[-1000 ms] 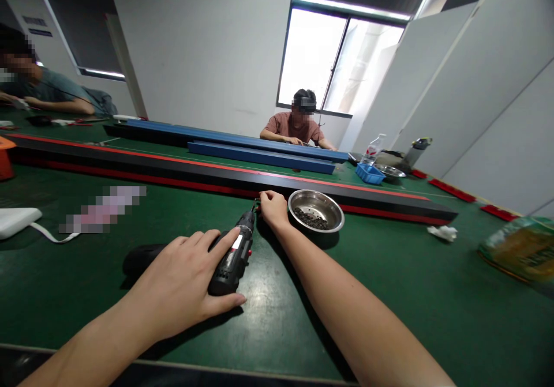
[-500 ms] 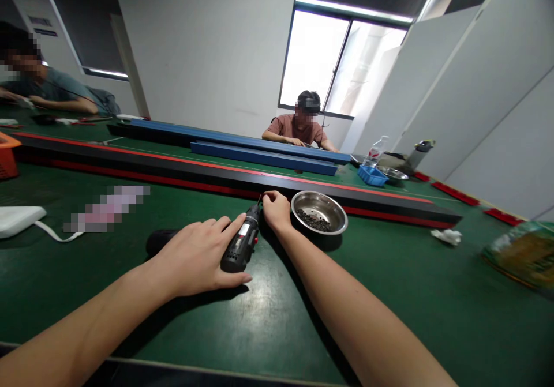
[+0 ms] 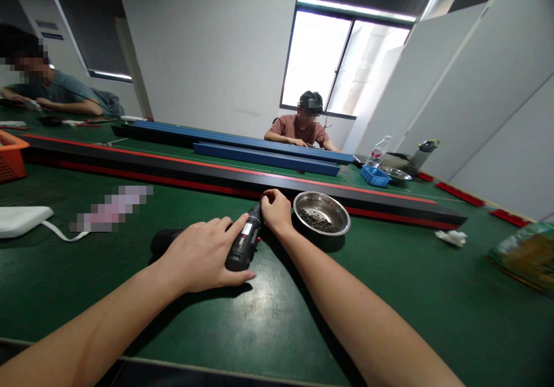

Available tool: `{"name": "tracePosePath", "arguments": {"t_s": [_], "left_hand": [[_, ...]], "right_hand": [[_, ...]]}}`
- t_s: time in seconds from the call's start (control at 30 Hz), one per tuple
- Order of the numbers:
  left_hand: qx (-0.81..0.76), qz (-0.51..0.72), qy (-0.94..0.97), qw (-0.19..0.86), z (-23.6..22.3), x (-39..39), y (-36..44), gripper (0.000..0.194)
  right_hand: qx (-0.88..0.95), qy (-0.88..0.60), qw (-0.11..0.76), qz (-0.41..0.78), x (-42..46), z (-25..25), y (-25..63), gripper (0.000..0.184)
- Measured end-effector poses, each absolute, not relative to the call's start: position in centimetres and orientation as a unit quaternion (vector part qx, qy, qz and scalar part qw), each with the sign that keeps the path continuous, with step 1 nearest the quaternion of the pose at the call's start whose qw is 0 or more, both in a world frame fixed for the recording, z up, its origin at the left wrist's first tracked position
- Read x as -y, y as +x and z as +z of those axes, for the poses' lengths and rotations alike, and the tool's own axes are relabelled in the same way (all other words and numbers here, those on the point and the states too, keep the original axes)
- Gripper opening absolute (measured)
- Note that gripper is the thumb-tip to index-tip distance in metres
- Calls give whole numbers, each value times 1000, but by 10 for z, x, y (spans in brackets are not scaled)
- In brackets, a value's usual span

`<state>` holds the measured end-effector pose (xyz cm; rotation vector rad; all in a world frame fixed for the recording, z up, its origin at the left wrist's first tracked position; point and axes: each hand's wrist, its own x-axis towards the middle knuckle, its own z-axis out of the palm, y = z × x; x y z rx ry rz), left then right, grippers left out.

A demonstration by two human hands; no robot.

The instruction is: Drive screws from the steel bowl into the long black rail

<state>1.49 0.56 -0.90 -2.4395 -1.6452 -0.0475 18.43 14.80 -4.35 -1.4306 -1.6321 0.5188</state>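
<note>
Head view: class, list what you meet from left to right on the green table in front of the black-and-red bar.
White device, left hand on the power driver, right hand, metal bowl, crumpled white scrap, plastic bag.

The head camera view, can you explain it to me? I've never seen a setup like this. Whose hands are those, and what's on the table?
There's no robot here. You're looking forward and down from a camera on a person's head, so the two bare hands are that person's own.

The left hand holds a dark power driver. The right hand has its fingers bunched by the driver's tip; whether they pinch anything is hidden.

On the green table, a metal bowl of small dark pieces sits beside the right hand. Beyond lie a long black-and-red bar and blue bars. An orange basket stands at the left edge. Two other people are further back.
</note>
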Motion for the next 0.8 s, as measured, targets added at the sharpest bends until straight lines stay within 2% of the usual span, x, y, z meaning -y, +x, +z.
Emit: {"name": "tracePosePath", "arguments": {"t_s": [0.13,0.27,0.37,0.57,0.8], "left_hand": [[554,-19,-827,95,-8,-6,15,115],[551,-22,-829,88,-4,-5,16,113],[557,-25,-826,84,-3,-4,17,111],[564,-37,-820,86,-7,-1,17,110],[569,-43,-817,79,-9,3,16,109]], "right_hand": [[719,-556,382,165,-141,-7,185,24],[772,-569,222,178,-145,46,212,35],[762,-608,132,180,-154,70,244,30],[725,-651,29,224,-170,71,283,15],[729,-670,-54,127,-170,52,283,13]]}}
